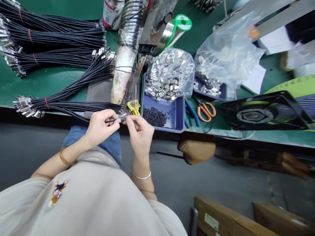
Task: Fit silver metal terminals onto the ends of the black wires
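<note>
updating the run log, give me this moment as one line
left hand: pinches black cable | right hand: at cable's metal end | purple tray: beside right hand, holds black pieces, bagged metal connectors

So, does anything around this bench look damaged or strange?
Yes, the pipe beyond the left hand: its lower end is stained brown and its plastic wrapping is crumpled, so it looks dirty or scorched; I cannot tell which.

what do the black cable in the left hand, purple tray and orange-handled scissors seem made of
Black cable: probably rubber or plastic sheathing, matte, with a smooth dark surface. Purple tray: likely moulded plastic, satin; even colour, rounded corners. Orange-handled scissors: handles look like smooth plastic, bright and uniform.
</note>
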A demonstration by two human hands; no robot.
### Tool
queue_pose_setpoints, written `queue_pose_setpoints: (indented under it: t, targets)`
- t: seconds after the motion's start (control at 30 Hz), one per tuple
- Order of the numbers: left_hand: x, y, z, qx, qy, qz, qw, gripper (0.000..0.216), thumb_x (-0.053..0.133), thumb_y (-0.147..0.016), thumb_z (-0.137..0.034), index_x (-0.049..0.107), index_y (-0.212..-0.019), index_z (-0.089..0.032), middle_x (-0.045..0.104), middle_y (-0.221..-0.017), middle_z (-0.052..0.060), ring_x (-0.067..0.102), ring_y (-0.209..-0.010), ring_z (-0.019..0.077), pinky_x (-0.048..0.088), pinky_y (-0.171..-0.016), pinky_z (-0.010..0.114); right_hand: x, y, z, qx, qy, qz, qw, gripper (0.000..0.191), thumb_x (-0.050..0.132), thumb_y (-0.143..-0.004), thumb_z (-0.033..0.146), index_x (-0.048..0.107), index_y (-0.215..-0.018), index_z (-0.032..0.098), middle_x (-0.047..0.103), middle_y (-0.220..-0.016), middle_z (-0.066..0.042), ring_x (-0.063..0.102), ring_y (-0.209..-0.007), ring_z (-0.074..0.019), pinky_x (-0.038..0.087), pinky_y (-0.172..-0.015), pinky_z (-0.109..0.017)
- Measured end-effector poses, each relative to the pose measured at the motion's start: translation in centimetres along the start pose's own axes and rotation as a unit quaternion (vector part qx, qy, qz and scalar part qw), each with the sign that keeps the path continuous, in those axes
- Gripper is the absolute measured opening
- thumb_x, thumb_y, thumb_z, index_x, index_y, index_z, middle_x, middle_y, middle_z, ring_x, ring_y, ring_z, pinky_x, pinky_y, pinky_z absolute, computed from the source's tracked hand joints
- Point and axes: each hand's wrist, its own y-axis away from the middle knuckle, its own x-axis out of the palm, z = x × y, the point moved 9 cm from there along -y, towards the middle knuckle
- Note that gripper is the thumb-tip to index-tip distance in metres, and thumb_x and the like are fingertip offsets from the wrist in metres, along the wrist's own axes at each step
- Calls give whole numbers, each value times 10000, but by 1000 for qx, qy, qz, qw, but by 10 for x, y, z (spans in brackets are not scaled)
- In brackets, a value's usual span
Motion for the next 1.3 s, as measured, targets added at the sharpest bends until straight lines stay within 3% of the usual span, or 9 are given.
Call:
queue_pose_setpoints:
  t: [0.2, 0.4, 0.57, 0.73, 0.87, 1.03, 1.17, 1.23, 1.3]
  targets:
    - [1, 0, -7, 23, -32, 5, 999, 129, 567, -776, -190, 557, -650, -164, 541, -620, -19, 477, -564, 82, 425, -507, 161, 7, -5, 8, -37, 9, 26, 999, 244, 525, -952, 293, 602, -738, 203, 632, -698, 15, 521, -591, -104, 434, -598, -242]
    - [1, 2, -10, 38, -30, 8, 999, 123, 563, -782, -177, 551, -660, -166, 547, -633, -19, 485, -566, 81, 423, -505, 155, 4, -2, 17, -67, 47, 5, 997, 253, 567, -945, 274, 591, -704, 200, 557, -639, 44, 427, -543, -88, 386, -577, -240]
    - [-1, 4, -21, 92, -46, 20, 994, 152, 560, -800, -140, 541, -652, -168, 538, -616, -24, 459, -555, 80, 366, -504, 176, 5, -2, 19, -75, 66, 7, 995, 354, 591, -945, 326, 548, -617, 200, 524, -579, 47, 412, -523, -86, 368, -563, -245]
    - [-3, 7, -33, 151, -52, 68, 985, 144, 582, -847, -146, 644, -717, -159, 555, -616, -19, 437, -544, 86, 356, -532, 212, -3, -6, 4, -2, 25, 10, 1000, 419, 590, -934, 447, 582, -597, 199, 535, -519, 42, 426, -481, -90, 361, -517, -251]
    - [-7, 5, -21, 89, 3, 94, 992, 167, 589, -877, -216, 695, -768, -148, 624, -658, 14, 497, -574, 101, 412, -561, 216, -2, -6, 1, 15, -44, 32, 998, 306, 640, -889, 458, 675, -725, 201, 642, -613, 19, 522, -512, -112, 429, -515, -255]
    - [-1, 3, 4, -44, 139, 122, 982, 191, 654, -819, -292, 734, -775, -124, 672, -671, 26, 524, -559, 100, 449, -532, 206, -13, 4, 25, -121, 72, -38, 989, 162, 665, -894, 367, 752, -883, 231, 671, -671, 10, 497, -502, -106, 424, -517, -269]
    - [-3, 0, 4, -40, 138, 74, 987, 153, 645, -785, -243, 711, -700, -134, 661, -652, 18, 529, -559, 94, 430, -528, 196, -39, 17, 30, -135, 41, -180, 974, 233, 525, -966, 394, 667, -1052, 230, 568, -560, 56, 460, -396, -101, 357, -424, -250]
    - [-5, -2, 1, -30, 128, 50, 990, 144, 632, -773, -227, 699, -684, -137, 666, -657, 18, 536, -567, 93, 432, -536, 191, -47, 22, 31, -135, 10, -228, 964, 186, 504, -986, 359, 585, -1107, 243, 659, -648, 50, 506, -378, -94, 388, -411, -239]
    - [-5, -4, -1, -24, 118, 36, 992, 153, 624, -774, -239, 701, -688, -138, 678, -672, 23, 546, -578, 96, 439, -541, 187, -44, 22, 33, -140, 18, -217, 966, 123, 545, -985, 312, 568, -1089, 250, 754, -807, 15, 643, -470, -112, 511, -484, -259]
